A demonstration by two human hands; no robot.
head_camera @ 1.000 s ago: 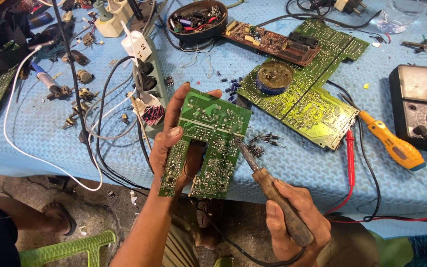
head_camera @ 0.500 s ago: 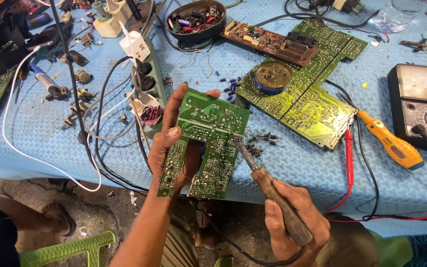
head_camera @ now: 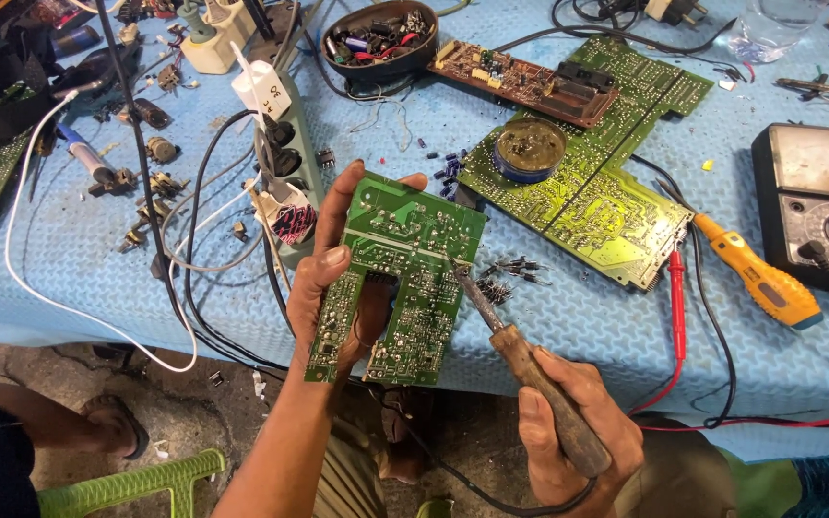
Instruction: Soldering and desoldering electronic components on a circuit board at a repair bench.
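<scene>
Left hand (head_camera: 333,288) pinching a green circuit board (head_camera: 400,278) upright above the bench (head_camera: 98,269); right hand (head_camera: 578,446) fist-closed round a soldering iron (head_camera: 520,360), tip touching board.

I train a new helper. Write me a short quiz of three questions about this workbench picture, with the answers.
1. True or false: the left hand holds the small green board solder side up.
2. What does the soldering iron in the right hand touch with its tip?
A. the round tin
B. the small green board
C. the orange screwdriver
3. On what does the round tin stand?

Key
1. True
2. B, at the board's right edge
3. On the large green board lying on the blue cloth
</scene>
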